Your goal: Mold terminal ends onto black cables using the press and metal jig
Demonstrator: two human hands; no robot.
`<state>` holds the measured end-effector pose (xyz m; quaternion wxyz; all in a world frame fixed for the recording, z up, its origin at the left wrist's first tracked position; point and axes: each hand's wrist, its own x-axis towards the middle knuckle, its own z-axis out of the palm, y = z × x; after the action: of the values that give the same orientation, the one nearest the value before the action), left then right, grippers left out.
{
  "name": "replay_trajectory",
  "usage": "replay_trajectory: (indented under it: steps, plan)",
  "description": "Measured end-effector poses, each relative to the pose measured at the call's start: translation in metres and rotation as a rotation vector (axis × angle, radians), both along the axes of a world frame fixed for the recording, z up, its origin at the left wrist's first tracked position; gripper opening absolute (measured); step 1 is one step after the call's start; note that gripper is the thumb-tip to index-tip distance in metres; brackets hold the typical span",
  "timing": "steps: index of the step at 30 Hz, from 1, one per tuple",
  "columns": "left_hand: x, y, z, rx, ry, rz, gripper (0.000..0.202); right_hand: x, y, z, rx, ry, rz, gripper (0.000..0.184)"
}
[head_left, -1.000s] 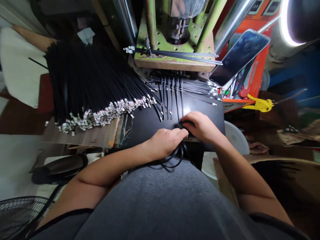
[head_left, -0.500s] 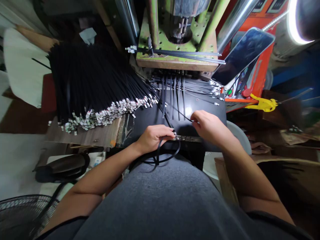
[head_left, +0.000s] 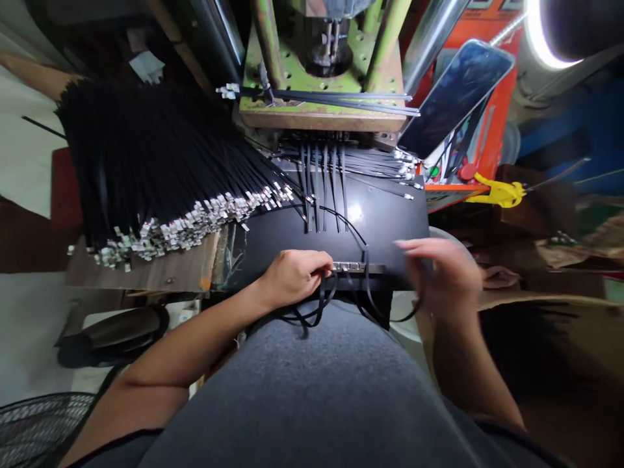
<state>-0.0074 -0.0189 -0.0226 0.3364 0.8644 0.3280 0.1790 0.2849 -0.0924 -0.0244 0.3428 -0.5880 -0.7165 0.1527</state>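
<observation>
My left hand (head_left: 299,276) is closed in a pinch at the left end of a narrow metal strip fixture (head_left: 358,267) on the near edge of the black work surface. Flat black cables (head_left: 322,302) loop down below its fingers, in front of the grey shirt. To the right, my right hand (head_left: 448,273) is raised and smeared by motion. Another black cable (head_left: 370,299) hangs in a curve and runs up into it. Several black cables (head_left: 324,188) lie side by side on the surface beyond the fixture, their tips pointing toward me.
A large bundle of black cables (head_left: 146,156) with metal connectors lies at left. Ahead stands a green press (head_left: 322,107) with more cables across its plate. A phone (head_left: 461,97) leans at right, near yellow pliers (head_left: 502,192). An open cardboard box (head_left: 575,305) stands at lower right.
My right hand has swung right and toward me, drawing a cable into a slack curve. My left hand stays by the strip's left end. The whole view has shifted slightly.
</observation>
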Motion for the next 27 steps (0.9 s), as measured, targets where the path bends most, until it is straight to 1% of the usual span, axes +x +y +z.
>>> replay_trajectory:
  steps: [2, 3, 4, 6, 7, 8, 9, 11, 12, 14, 16, 20, 23, 27]
  plan:
    - [0.001, -0.002, -0.002, 0.034, 0.044, 0.002, 0.014, -0.032, 0.007, -0.008, -0.004, 0.128, 0.22, 0.013]
    - [0.0, -0.003, -0.003, 0.047, 0.051, -0.008, 0.016, -0.043, 0.009, -0.011, -0.015, 0.17, 0.297, 0.014]
    - [-0.002, -0.003, -0.004, 0.054, 0.046, -0.034, 0.017, -0.051, 0.011, -0.013, -0.03, 0.194, 0.328, 0.013]
    - [-0.013, 0.001, -0.003, 0.073, 0.018, -0.076, 0.022, -0.057, 0.012, -0.015, -0.036, 0.194, 0.3, 0.011]
    - [-0.021, 0.005, -0.002, 0.102, 0.005, -0.06, 0.024, -0.057, 0.013, -0.014, -0.031, 0.166, 0.287, 0.01]
    - [-0.03, 0.011, 0.0, 0.151, 0.009, -0.009, 0.024, -0.056, 0.012, -0.014, -0.018, 0.125, 0.283, 0.01]
    - [-0.04, 0.017, 0.003, 0.215, 0.036, 0.071, 0.024, -0.056, 0.012, -0.013, -0.002, 0.078, 0.286, 0.009]
    - [-0.058, 0.03, 0.01, 0.353, 0.151, 0.257, 0.022, -0.055, 0.012, -0.011, 0.029, -0.004, 0.302, 0.009]
    - [-0.065, 0.036, 0.013, 0.407, 0.227, 0.325, 0.022, -0.055, 0.012, -0.01, 0.038, -0.028, 0.305, 0.009]
    - [-0.071, 0.044, 0.017, 0.469, 0.371, 0.404, 0.022, -0.057, 0.012, -0.009, 0.034, -0.043, 0.315, 0.011]
    - [-0.066, 0.047, 0.018, 0.476, 0.48, 0.451, 0.023, -0.059, 0.012, -0.008, 0.025, -0.028, 0.317, 0.012]
    - [-0.041, 0.049, 0.014, 0.456, 0.616, 0.526, 0.019, -0.061, 0.012, -0.009, 0.044, -0.022, 0.294, 0.013]
    - [-0.026, 0.056, 0.01, 0.435, 0.644, 0.558, 0.022, -0.062, 0.012, -0.01, 0.056, -0.013, 0.316, 0.014]
    - [-0.021, 0.071, 0.005, 0.394, 0.625, 0.546, 0.027, -0.06, 0.012, -0.009, 0.028, 0.051, 0.303, 0.015]
